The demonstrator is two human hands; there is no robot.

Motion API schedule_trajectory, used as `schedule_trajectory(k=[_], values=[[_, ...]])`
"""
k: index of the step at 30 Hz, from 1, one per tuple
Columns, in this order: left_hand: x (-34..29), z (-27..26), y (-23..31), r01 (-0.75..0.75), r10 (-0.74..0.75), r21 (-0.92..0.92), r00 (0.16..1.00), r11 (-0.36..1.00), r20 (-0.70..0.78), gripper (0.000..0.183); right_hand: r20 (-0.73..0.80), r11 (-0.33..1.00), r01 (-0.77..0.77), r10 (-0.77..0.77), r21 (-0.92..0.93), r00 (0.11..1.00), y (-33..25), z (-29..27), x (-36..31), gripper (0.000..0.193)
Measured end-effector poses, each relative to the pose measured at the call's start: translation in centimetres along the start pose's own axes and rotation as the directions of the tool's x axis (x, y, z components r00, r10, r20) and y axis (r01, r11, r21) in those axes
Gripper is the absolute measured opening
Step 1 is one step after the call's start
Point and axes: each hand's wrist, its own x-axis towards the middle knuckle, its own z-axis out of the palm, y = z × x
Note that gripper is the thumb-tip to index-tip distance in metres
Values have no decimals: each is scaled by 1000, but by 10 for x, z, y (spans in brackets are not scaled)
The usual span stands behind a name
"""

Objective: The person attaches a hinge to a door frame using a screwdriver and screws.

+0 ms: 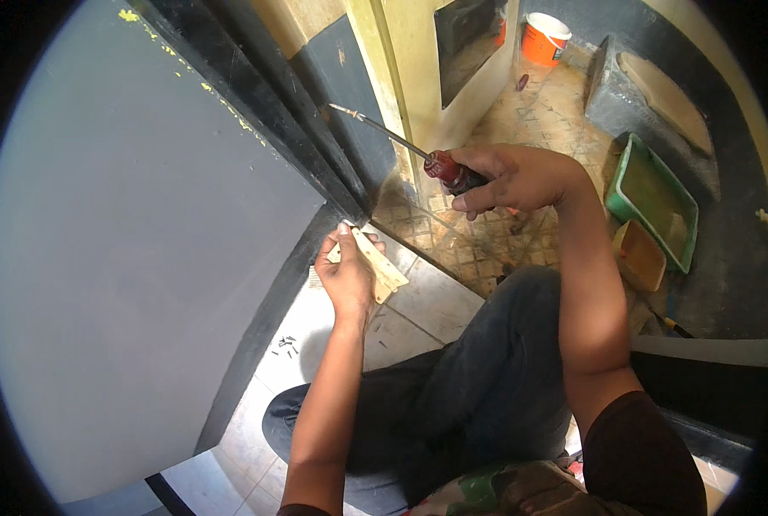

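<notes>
My left hand (347,279) is closed around a pale brass-coloured hinge (387,272) with screw holes, thumb on top, near the foot of the dark door frame (342,196). Raised to the right, my right hand (517,178) grips a screwdriver (444,167) by its red and black handle. Its long metal shaft points up and left toward the frame, with the tip apart from the hinge. Several small dark screws (286,346) lie scattered on the white tiles below my left hand.
A grey wall (143,232) fills the left side. Beyond the threshold, a pale door (465,103) stands ajar over a dirty tiled floor. An orange and white bucket (545,39), a green tray (632,185) and a brown basin (641,256) stand at the right.
</notes>
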Motion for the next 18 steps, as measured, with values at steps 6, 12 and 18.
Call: schedule_trajectory(k=[6,12,18], values=[[31,-20,1,-485,452,515,870,706,198,23,43,977,202,-199,-71,979,63,2,38,54],[47,-13,53,-406,317,659,913,634,257,25,156,992,82,-96,95,983,92,-5,41,38],[52,40,129,-509,326,774,855,375,404,22,27,986,55,-51,-159,998,94,-16,15,41]])
